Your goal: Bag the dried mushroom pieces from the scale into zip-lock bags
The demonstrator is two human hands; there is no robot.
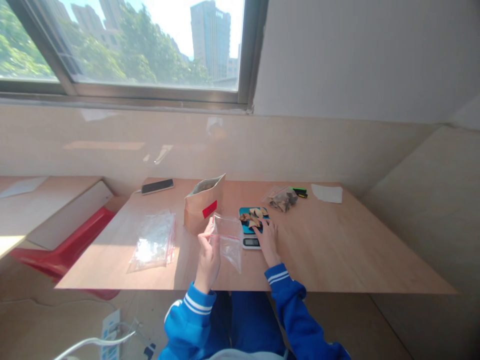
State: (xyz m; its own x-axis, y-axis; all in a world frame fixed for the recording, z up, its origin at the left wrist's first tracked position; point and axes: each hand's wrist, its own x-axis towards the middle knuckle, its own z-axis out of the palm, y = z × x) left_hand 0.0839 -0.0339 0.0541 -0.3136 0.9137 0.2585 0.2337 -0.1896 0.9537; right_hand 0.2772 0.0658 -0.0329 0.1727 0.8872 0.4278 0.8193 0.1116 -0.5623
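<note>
My left hand [208, 255] is closed on the upper left edge of a clear zip bag [229, 246], which hangs above the table with nothing visible inside. My right hand [269, 241] reaches over the right side of a small digital scale [246, 242] with a blue top. Its fingers are apart and touch the brown and tan dried slices [256, 214] heaped on the scale. Whether a slice is gripped is hard to make out. Behind my left hand stands an open brown paper pouch [198, 206] with a red label; its contents are hidden.
A stack of clear bags [152, 240] lies at the left. Behind the scale, to the right, is a bag of dried pieces [282, 199], beside a green-and-black tool [300, 192] and white paper [327, 193]. A phone [157, 186] rests at the back left, and a red stool [75, 245] stands beyond the table.
</note>
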